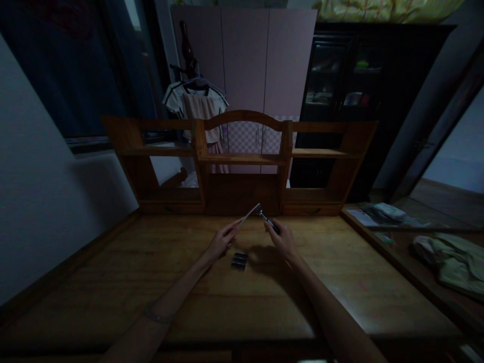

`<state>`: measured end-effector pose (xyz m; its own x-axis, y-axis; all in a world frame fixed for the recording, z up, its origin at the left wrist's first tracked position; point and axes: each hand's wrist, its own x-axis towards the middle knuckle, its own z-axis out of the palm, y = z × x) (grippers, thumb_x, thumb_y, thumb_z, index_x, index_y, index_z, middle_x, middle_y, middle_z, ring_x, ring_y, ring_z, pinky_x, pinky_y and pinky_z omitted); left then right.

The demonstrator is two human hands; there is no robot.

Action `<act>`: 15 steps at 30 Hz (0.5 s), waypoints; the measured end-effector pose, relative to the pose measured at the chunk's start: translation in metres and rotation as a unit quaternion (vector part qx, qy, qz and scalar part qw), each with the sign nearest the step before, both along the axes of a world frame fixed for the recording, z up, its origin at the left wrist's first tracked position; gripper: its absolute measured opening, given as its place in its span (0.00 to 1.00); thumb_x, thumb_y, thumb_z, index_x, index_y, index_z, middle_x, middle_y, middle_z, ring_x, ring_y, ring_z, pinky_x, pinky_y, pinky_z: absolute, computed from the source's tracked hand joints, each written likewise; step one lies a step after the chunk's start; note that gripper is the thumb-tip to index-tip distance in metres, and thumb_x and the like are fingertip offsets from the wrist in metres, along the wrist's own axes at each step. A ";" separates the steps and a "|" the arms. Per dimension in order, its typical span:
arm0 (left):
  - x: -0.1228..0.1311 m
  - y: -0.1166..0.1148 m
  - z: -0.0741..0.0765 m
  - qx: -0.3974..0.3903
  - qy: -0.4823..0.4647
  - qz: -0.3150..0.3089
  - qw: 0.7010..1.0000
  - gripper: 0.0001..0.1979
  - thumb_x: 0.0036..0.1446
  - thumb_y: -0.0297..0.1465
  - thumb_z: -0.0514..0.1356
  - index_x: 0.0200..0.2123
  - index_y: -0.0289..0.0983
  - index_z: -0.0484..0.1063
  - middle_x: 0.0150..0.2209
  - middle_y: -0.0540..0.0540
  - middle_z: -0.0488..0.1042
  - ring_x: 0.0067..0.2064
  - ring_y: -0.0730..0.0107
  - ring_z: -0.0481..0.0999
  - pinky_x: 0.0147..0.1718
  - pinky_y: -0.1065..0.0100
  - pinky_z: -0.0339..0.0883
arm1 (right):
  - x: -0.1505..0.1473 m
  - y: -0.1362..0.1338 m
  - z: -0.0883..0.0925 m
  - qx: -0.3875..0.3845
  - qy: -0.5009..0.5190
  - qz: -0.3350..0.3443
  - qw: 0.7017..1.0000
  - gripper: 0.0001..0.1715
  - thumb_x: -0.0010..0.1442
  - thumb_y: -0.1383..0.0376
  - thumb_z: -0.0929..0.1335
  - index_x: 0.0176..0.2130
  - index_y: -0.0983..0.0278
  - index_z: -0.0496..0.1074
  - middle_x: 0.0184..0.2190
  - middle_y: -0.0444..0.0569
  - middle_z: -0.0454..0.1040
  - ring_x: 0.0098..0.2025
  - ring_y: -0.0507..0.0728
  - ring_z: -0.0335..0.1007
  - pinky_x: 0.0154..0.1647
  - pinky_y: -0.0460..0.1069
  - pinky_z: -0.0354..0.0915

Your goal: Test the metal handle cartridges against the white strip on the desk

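Both my hands are raised over the middle of a wooden desk [113,282]. My left hand [223,239] pinches the near end of a thin, flat, pale strip [250,212] that slants up to the right. My right hand [282,239] is closed round the dark handle of a small metal-tipped tool [266,220]. The tool's tip points at the far end of the strip, almost touching it. A small dark flat pack [239,260] lies on the desk just below and between my hands.
A wooden shelf unit [242,159] stands at the back of the desk. Behind it are a pink wardrobe [245,60], hanging clothes [196,103] and a dark glass-front cabinet [340,80]. Papers and cloth [446,254] lie on the floor at right.
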<state>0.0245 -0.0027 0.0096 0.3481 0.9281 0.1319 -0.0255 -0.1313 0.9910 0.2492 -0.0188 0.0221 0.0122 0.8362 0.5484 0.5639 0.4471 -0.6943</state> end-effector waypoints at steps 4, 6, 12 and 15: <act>0.001 0.003 -0.002 0.011 -0.004 0.015 1.000 0.31 0.55 0.44 0.58 0.59 0.37 0.61 0.19 0.58 0.51 0.16 0.82 0.45 0.14 0.77 0.37 | 0.000 -0.002 0.001 -0.001 0.001 0.009 1.000 0.23 0.62 0.51 0.60 0.28 0.65 0.69 0.22 0.43 0.67 0.25 0.50 0.62 0.27 0.45 0.53; 0.000 0.003 -0.002 0.017 -0.015 0.025 0.999 0.31 0.55 0.43 0.58 0.59 0.37 0.61 0.19 0.58 0.52 0.17 0.83 0.46 0.15 0.77 0.38 | 0.000 -0.003 0.002 0.002 0.001 0.009 1.000 0.23 0.62 0.51 0.60 0.29 0.65 0.70 0.22 0.43 0.67 0.25 0.51 0.62 0.27 0.45 0.53; 0.000 -0.001 0.003 0.012 -0.002 0.001 1.000 0.29 0.56 0.43 0.57 0.59 0.38 0.62 0.19 0.57 0.52 0.17 0.82 0.48 0.15 0.77 0.38 | -0.001 -0.003 0.002 0.004 0.003 0.000 1.000 0.24 0.62 0.50 0.60 0.28 0.65 0.70 0.23 0.44 0.68 0.25 0.51 0.62 0.27 0.45 0.53; 0.000 0.000 0.002 0.013 -0.018 0.013 1.000 0.29 0.56 0.42 0.57 0.59 0.38 0.62 0.20 0.57 0.54 0.17 0.83 0.47 0.15 0.77 0.38 | -0.001 -0.003 0.002 0.003 0.003 -0.001 1.000 0.24 0.62 0.50 0.60 0.28 0.65 0.70 0.22 0.43 0.68 0.25 0.51 0.61 0.27 0.45 0.53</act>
<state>0.0242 -0.0030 0.0119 0.3184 0.9331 0.1674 -0.0573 -0.1573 0.9859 0.2482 -0.0216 0.0240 0.0171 0.8328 0.5533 0.5606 0.4502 -0.6950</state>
